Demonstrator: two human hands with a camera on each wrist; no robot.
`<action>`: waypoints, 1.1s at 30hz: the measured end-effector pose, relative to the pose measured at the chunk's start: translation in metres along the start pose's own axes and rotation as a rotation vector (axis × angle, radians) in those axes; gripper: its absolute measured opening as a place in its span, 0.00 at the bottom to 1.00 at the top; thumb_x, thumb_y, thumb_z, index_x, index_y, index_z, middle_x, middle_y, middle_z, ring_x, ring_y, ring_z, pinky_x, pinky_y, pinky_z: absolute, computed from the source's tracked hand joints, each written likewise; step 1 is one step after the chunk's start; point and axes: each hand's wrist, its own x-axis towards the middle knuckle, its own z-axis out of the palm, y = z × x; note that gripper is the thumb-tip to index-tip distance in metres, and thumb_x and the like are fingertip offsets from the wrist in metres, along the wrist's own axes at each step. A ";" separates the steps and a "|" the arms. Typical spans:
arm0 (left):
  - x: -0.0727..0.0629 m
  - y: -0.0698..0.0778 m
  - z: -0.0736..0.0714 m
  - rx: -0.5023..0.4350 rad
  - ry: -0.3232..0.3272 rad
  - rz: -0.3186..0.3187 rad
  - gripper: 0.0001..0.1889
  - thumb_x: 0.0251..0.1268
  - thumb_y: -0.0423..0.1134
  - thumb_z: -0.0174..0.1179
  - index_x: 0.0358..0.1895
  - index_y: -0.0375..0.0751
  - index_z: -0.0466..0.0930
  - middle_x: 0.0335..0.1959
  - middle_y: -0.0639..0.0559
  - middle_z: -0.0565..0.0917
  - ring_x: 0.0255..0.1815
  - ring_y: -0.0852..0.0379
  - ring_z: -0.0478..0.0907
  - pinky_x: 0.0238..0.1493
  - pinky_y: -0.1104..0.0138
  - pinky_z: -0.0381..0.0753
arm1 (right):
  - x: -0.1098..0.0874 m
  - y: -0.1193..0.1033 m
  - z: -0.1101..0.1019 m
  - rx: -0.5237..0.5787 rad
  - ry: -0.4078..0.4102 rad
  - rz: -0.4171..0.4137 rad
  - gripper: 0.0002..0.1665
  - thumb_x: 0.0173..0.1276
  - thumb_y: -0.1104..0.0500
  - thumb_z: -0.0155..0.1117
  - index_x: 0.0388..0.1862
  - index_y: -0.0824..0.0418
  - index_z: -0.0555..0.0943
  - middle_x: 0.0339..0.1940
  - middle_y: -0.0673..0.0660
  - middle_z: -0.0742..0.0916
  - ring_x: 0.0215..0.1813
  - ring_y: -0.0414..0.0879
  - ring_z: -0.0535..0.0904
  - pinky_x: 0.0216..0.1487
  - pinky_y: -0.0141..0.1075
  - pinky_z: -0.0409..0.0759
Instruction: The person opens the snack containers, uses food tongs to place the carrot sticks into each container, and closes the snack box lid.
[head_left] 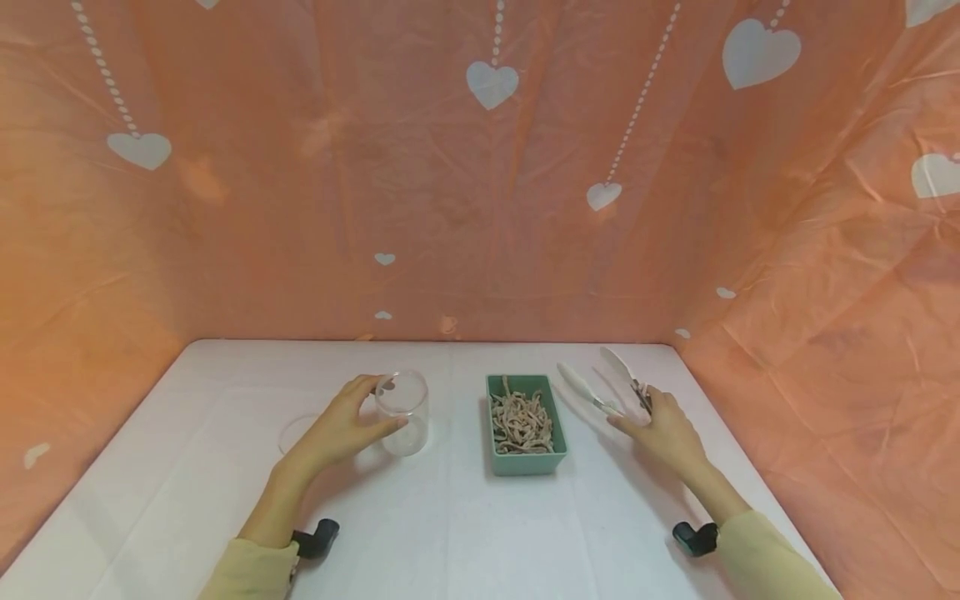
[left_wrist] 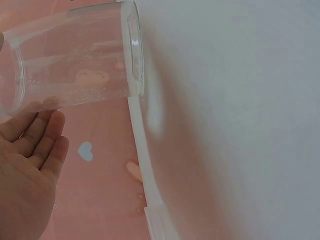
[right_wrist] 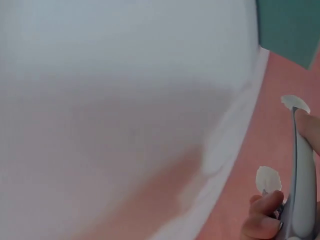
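A clear, open-topped jar [head_left: 418,404] stands upright left of the table's middle. My left hand [head_left: 337,433] grips it from the left, thumb on the near side and fingers on the far side; the left wrist view shows fingertips [left_wrist: 59,120] against the clear wall. Over the table's right side, my right hand [head_left: 670,433] holds a pair of tongs [head_left: 577,385] by the handles, their pale tips spread apart and pointing away. Between the hands sits a green rectangular box [head_left: 528,465] filled with thin, twisted greyish-brown strips [head_left: 522,422]. Nothing is between the tong tips.
A clear round piece [head_left: 282,435], perhaps a lid, lies left of the jar, partly hidden behind the left hand. A white cloth [head_left: 510,542] covers the table. Orange sheeting with white hearts [head_left: 491,83] rises behind and at both sides.
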 end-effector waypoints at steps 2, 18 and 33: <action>0.000 0.000 0.000 0.003 0.001 0.000 0.36 0.64 0.49 0.73 0.70 0.34 0.72 0.67 0.39 0.76 0.73 0.35 0.68 0.72 0.35 0.66 | -0.001 -0.001 -0.007 -0.001 0.026 -0.017 0.56 0.67 0.34 0.70 0.73 0.77 0.65 0.62 0.78 0.77 0.62 0.74 0.76 0.55 0.69 0.77; 0.000 0.001 0.001 0.009 -0.007 -0.001 0.37 0.64 0.50 0.73 0.71 0.33 0.72 0.68 0.38 0.75 0.73 0.35 0.68 0.72 0.35 0.66 | -0.012 -0.020 -0.062 -0.034 0.084 -0.397 0.39 0.60 0.47 0.81 0.63 0.63 0.76 0.30 0.51 0.77 0.29 0.42 0.70 0.28 0.35 0.69; 0.001 -0.001 0.000 0.011 0.001 -0.007 0.37 0.64 0.50 0.73 0.71 0.35 0.72 0.67 0.39 0.76 0.73 0.36 0.68 0.72 0.36 0.66 | -0.016 -0.048 -0.074 -0.174 -0.154 -0.555 0.45 0.59 0.41 0.80 0.67 0.65 0.78 0.44 0.50 0.84 0.34 0.38 0.75 0.32 0.32 0.74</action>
